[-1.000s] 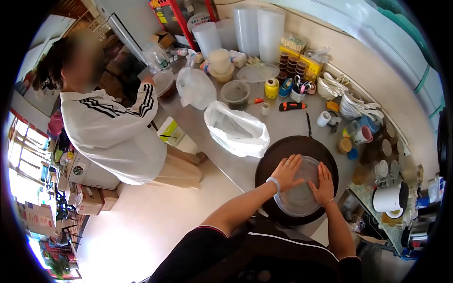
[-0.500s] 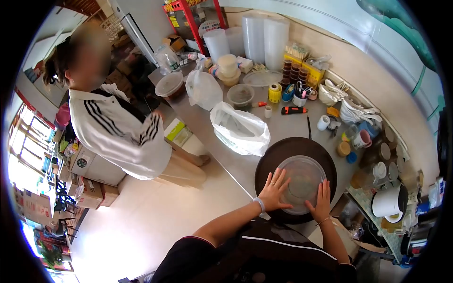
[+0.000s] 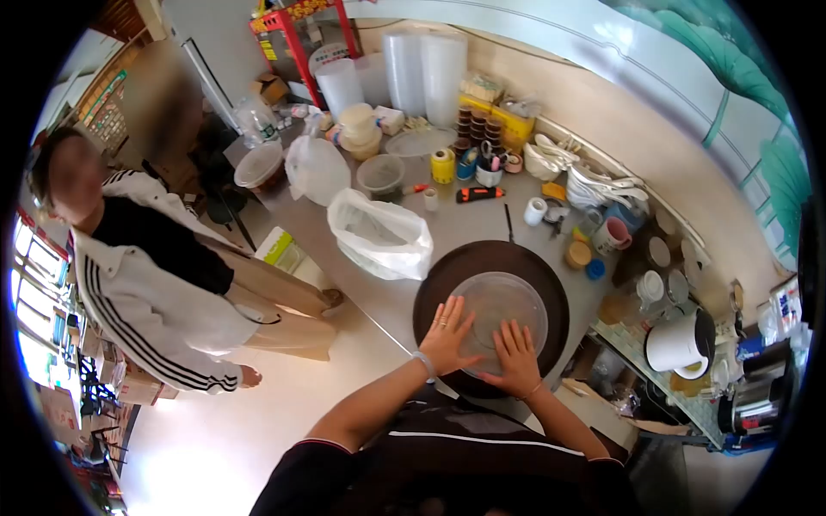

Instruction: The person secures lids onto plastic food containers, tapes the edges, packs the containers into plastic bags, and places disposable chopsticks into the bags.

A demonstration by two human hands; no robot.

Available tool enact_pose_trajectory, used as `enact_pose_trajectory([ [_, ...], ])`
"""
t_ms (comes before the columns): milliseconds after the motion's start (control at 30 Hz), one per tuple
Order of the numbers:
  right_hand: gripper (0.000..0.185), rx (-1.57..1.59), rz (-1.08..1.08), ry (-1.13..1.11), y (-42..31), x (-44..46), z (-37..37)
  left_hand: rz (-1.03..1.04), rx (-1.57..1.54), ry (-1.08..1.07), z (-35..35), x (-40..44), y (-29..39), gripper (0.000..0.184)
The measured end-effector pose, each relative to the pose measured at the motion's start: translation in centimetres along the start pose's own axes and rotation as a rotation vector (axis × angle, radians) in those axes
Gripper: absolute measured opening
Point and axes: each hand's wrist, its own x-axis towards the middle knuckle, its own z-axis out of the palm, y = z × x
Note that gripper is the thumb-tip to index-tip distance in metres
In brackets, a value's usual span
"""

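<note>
A round, clear plastic lid or shallow bowl (image 3: 509, 297) lies in a large dark-brown round tray (image 3: 440, 277) at the near edge of the worktop. My left hand (image 3: 445, 337) rests flat on its left side, fingers spread, with a ring on one finger and a band at the wrist. Over its lower right part lies my right hand (image 3: 516, 359), also flat with fingers apart. Both palms touch the clear plastic, and neither hand grips anything. Left of the tray is an open white plastic bag (image 3: 379, 236).
An orange-black tool (image 3: 479, 195), a yellow roll (image 3: 442, 166) and a lidded tub (image 3: 380, 175) sit farther back on the worktop (image 3: 297, 219). Tall stacks of clear containers (image 3: 422, 82) line the wall. A white kettle (image 3: 675, 344) stands at right. Another person (image 3: 155, 284) stands at left.
My right hand has moved from the rim's right side inward onto the clear plastic, nearer my left hand. The view has shifted rightward. The other person has turned, and one arm now hangs down.
</note>
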Motion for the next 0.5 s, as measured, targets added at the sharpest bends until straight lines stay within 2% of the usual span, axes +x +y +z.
enact_pose_trajectory([
  [167, 0.081, 0.020, 0.010, 0.028, 0.0, -0.3, 0.1, -0.003, 0.009, -0.020, -0.4, 0.0, 0.6, 0.087],
  [267, 0.077, 0.092, 0.039, -0.041, 0.1, 0.3, -1.2, 0.004, -0.073, -0.013, -1.6, 0.5, 0.2, 0.083],
  [367, 0.071, 0.238, 0.181, 0.165, 0.3, -0.5, -2.5, 0.005, -0.225, 0.056, -5.1, 1.3, -2.1, 0.075],
  [467, 0.061, 0.250, 0.299, 0.256, -0.4, 0.7, -4.8, 0.004, -0.381, 0.160, -9.6, 2.7, -7.6, 0.065],
  [500, 0.057, 0.217, 0.338, 0.288, -0.5, 1.7, -4.8, -0.014, -0.365, 0.277, -11.1, 3.4, -9.8, 0.055],
])
